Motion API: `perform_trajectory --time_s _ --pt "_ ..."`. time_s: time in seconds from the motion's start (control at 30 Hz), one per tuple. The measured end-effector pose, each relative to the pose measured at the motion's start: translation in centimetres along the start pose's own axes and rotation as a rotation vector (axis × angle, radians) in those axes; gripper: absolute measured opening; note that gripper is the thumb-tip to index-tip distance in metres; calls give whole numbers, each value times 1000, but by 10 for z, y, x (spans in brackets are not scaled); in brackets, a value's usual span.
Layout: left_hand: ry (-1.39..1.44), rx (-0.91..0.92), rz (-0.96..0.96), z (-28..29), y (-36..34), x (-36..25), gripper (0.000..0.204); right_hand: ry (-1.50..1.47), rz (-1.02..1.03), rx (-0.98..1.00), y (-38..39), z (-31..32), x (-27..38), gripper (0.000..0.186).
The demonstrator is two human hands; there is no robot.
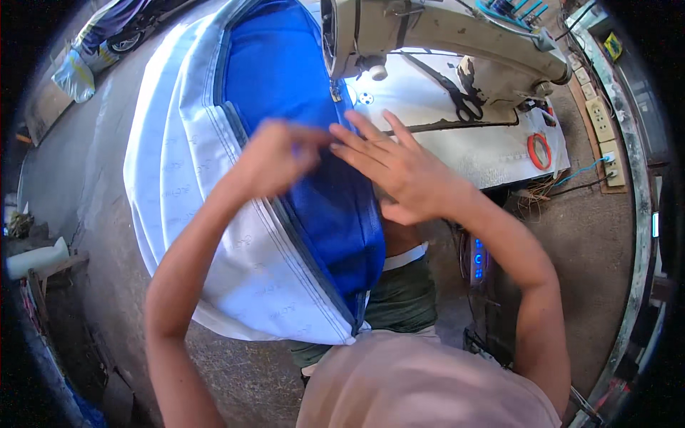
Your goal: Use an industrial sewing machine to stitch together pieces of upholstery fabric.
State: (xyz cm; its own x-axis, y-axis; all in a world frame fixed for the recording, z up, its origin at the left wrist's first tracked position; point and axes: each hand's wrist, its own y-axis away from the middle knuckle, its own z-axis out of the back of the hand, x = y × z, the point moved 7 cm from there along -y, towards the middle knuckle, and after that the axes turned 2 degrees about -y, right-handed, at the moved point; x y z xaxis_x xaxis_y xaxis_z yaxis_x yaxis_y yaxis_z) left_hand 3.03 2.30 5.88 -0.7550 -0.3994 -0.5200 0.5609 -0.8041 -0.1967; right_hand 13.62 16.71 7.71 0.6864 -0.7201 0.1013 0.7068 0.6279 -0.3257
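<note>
A large white and blue fabric piece (pixel 314 242), shaped like a bag or cover, hangs over my lap and the table edge. A dark zipper (pixel 289 227) runs along the seam between its white outside and blue inside. My left hand (pixel 275 160) is over the blue part, smeared by motion, its fingers seemingly bent toward my right hand. With fingers stretched and spread, my right hand (pixel 399 167) is open beside the blue edge, holding nothing I can see. A small metal zipper slider (pixel 335 92) shows just beyond the hands.
Ahead stands a beige sewing machine (pixel 449 32) on a white table. Black scissors (pixel 453 93) and a red ring-shaped thing (pixel 531 152) lie there. Wall sockets (pixel 600 120) with plugged cords are at the right. A blue-lit box (pixel 479 261) stands below the table.
</note>
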Motion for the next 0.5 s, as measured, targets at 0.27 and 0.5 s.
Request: perform_trajectory --time_s 0.27,0.5 --pt "-440 -215 -91 -23 -53 72 47 73 142 135 3 -36 -5 38" --pt "-408 68 14 -24 -61 95 53 -56 47 45 13 -29 -12 26"
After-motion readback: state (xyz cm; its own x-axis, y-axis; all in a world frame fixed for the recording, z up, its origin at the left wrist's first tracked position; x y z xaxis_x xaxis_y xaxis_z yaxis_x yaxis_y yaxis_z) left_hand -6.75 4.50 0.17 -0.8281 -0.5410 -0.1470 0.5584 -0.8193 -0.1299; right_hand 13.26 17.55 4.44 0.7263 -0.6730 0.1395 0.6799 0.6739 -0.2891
